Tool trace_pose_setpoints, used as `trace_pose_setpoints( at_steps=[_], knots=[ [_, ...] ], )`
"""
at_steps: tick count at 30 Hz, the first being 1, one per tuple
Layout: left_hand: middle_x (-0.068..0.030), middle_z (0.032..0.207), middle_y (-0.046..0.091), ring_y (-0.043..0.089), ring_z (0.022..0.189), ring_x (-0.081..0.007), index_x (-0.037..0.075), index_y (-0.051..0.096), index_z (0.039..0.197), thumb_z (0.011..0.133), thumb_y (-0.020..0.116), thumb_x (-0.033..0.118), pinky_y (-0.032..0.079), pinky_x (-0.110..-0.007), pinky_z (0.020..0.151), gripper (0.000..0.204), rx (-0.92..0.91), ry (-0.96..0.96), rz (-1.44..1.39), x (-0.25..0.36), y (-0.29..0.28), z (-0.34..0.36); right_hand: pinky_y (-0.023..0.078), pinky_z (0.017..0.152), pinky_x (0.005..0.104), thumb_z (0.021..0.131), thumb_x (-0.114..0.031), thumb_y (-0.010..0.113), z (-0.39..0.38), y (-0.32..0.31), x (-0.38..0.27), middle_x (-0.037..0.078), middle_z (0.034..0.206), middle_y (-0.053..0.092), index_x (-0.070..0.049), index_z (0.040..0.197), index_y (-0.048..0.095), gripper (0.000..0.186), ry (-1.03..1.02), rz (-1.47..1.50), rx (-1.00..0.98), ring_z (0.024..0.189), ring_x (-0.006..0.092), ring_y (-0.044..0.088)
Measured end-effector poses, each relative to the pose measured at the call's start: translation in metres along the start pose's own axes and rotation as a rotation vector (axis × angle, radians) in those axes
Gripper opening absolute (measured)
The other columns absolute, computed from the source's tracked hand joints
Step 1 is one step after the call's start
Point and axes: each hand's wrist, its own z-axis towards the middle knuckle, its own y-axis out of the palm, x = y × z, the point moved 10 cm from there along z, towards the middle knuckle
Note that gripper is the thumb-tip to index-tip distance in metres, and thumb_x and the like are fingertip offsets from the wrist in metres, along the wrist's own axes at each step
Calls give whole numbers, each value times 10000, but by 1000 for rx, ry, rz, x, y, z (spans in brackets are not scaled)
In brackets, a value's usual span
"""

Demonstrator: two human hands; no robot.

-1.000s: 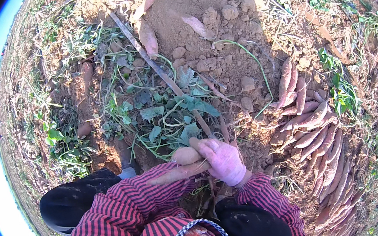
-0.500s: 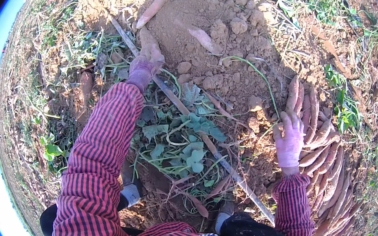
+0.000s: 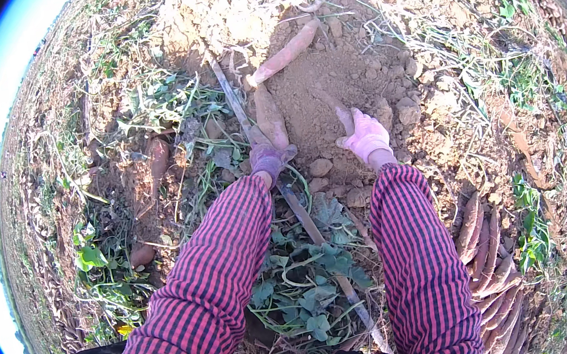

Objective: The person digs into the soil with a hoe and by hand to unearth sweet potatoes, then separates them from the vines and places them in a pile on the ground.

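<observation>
My gloved left hand (image 3: 267,156) is at the lower end of a dusty sweet potato (image 3: 269,116), thumb and fingers around that end, beside a long wooden pole (image 3: 301,216). My right hand (image 3: 367,136), in a pale pink glove, reaches over the near end of another sweet potato (image 3: 344,118), partly sunk in loose soil. Its thumb is spread away from the fingers. A reddish sweet potato (image 3: 288,52) lies just beyond, its lower end close to the one at my left hand.
At the lower right lies a long row of stacked sweet potatoes (image 3: 492,278). Cut green vines (image 3: 311,281) cover the ground under my arms. More sweet potatoes (image 3: 158,156) show in the soil to the left. Clods and dry stalks surround the dug patch.
My right hand has left the stacked row and moved up and left to the half-buried sweet potato. My left hand stays by its sweet potato. The whole view has shifted.
</observation>
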Motion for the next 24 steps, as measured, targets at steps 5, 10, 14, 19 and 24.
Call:
trace_pose_setpoints(
  at_steps=[5, 10, 14, 19, 24],
  knots=[
    [-223, 1271, 551, 580, 1126, -327, 65, 214, 1480, 759, 679, 514, 455, -438, 913, 968, 38, -61, -159, -24, 10, 20, 460, 941, 423, 588, -446, 852, -93, 61, -6, 249, 1166, 609, -61, 1377, 376, 999, 164, 401, -329, 1104, 403, 582],
    [-194, 1131, 620, 624, 1021, -307, 94, 454, 1334, 948, 491, 290, 493, -422, 833, 435, -265, 144, -399, -59, 17, -34, 461, 925, 342, 763, -125, 743, -188, 35, 3, 125, 1203, 558, -22, 1388, 365, 738, 95, 1482, 16, 1065, 221, 556],
    [-148, 1275, 573, 555, 1175, -263, 82, 434, 1374, 972, 467, 261, 430, -372, 1008, 442, -642, 348, -643, -29, 47, -172, 356, 1029, 344, 771, -92, 724, -255, -36, 89, 136, 1288, 476, 0, 1408, 334, 753, 177, 1376, 504, 1179, 225, 454],
    [-147, 1303, 559, 495, 1256, -289, 82, 555, 1282, 924, 596, 345, 406, -383, 1029, 446, -547, 994, -251, 162, 70, -252, 326, 1079, 375, 787, -104, 698, -343, -106, 205, 148, 1359, 478, -51, 1398, 430, 669, 510, 584, 823, 1244, 298, 437],
    [-150, 1218, 597, 533, 1160, -334, 125, 616, 1190, 937, 522, 439, 400, -424, 999, 414, -124, 1028, -149, 304, 11, -115, 331, 1077, 447, 863, -340, 606, -340, -95, 256, 155, 1406, 454, -100, 1429, 384, 654, 566, -230, 424, 1288, 353, 413]
  ],
)
